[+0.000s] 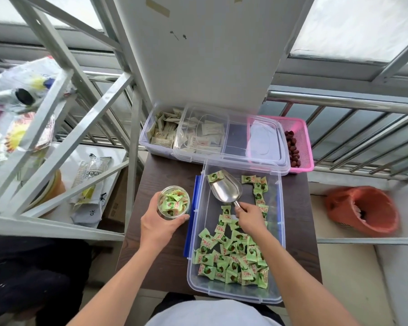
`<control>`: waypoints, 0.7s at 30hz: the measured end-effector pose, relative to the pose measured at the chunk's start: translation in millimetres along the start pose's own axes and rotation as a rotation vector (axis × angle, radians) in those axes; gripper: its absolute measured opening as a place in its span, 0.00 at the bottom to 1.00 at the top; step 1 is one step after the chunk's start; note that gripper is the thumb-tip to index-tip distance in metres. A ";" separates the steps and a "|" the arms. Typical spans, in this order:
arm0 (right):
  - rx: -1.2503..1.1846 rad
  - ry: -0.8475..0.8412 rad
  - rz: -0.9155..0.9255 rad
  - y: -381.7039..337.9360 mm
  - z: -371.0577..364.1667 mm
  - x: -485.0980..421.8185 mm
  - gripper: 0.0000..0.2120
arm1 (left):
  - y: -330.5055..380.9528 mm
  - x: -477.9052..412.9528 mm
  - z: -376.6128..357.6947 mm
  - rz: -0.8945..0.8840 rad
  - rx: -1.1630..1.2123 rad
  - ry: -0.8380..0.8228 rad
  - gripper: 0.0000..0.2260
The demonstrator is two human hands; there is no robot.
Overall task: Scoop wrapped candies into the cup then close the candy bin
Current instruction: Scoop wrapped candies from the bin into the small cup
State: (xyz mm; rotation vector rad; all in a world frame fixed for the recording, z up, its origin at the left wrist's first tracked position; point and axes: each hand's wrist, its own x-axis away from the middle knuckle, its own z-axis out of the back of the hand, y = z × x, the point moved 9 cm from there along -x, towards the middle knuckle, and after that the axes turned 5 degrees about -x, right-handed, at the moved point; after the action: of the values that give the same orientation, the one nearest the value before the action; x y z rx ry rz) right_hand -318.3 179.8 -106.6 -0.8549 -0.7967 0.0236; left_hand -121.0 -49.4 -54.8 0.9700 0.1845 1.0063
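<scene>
**A:** Where do things stand?

**B:** The dark surface [167, 175] fills the middle of the frame. The clear bin [282, 208] lies open on its right half and runs down toward the bottom edge. A clear lid [257, 142] lies across two other containers at upper centre, well apart from the bin's opening. I take it for the bin's own.

**A:** And the candies?

**B:** Most of the green candies [233, 260] are heaped at the bin's lower end, and a thin line runs up its right wall.

**A:** The hands?

**B:** The left hand [159, 229] is wrapped round the cup [173, 203] from below, just left of the bin. The right hand [248, 218] pinches the handle of the scoop [226, 190] at the bin's centre.

**A:** Is the scoop loaded?

**B:** The bowl looks bare. It lies in the bin's upper part with one candy at its far tip. The cup is packed with candies to about the rim.

**A:** So which step is this?

**B:** Scooping looks all but done, going by the full cup. The next move, I'd say, is to set the cup on the surface and let go of the scoop. Then fetch the lid from upper centre, lay it square on the rim and press the blue latch on the left side home.
</scene>
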 end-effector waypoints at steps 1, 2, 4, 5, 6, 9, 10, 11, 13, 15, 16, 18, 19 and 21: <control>-0.021 -0.019 0.001 0.1 0.8 3.3 0.14 | 0.3 0.3 0.1 0.000 0.001 -0.003 0.41; -0.043 -0.033 0.002 -0.6 3.0 8.4 0.13 | 1.1 0.6 0.1 0.001 0.000 -0.006 0.41; -0.060 -0.051 0.017 -4.0 11.7 22.2 0.12 | 1.8 0.8 1.0 0.005 0.001 -0.007 0.40; -0.052 -0.058 0.040 -8.3 17.7 31.4 0.11 | 1.9 0.9 1.3 0.008 0.004 -0.008 0.40; -0.038 -0.071 0.070 -13.7 24.6 41.9 0.11 | 2.0 0.6 1.3 0.009 0.003 -0.010 0.40; -0.011 -0.137 0.150 -34.8 42.4 78.4 0.09 | 3.1 0.6 0.4 -0.001 0.000 -0.012 0.40; 0.004 -0.161 0.171 -44.0 45.4 90.2 0.09 | 4.2 1.4 0.5 -0.002 0.004 -0.012 0.40; 0.034 -0.183 0.188 -53.3 46.1 100.0 0.09 | 4.6 1.9 0.5 0.001 0.009 -0.013 0.40; 0.110 -0.246 0.224 -73.9 39.1 115.0 0.09 | 6.5 3.0 0.0 0.002 0.022 -0.022 0.40; 0.203 -0.317 0.266 -96.4 24.3 125.5 0.11 | 8.1 4.0 0.8 -0.009 0.026 -0.030 0.37; 0.251 -0.339 0.288 -107.9 16.9 129.3 0.11 | 8.4 3.9 1.4 -0.020 0.019 -0.031 0.35; 0.339 -0.344 0.319 -130.1 5.1 134.4 0.14 | 9.4 4.1 1.9 -0.037 0.007 -0.031 0.30; 0.381 -0.331 0.334 -139.9 1.0 136.2 0.14 | 9.7 4.5 2.5 -0.042 0.006 -0.030 0.29; 0.468 -0.285 0.372 -159.4 -3.7 140.4 0.14 | 10.9 5.0 3.4 -0.045 0.009 -0.028 0.27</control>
State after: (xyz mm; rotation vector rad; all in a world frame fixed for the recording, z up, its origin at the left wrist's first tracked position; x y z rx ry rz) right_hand -260.7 115.1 87.4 -0.5463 -0.8409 0.6496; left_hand -123.2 -45.6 -43.1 0.9834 0.1869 0.9503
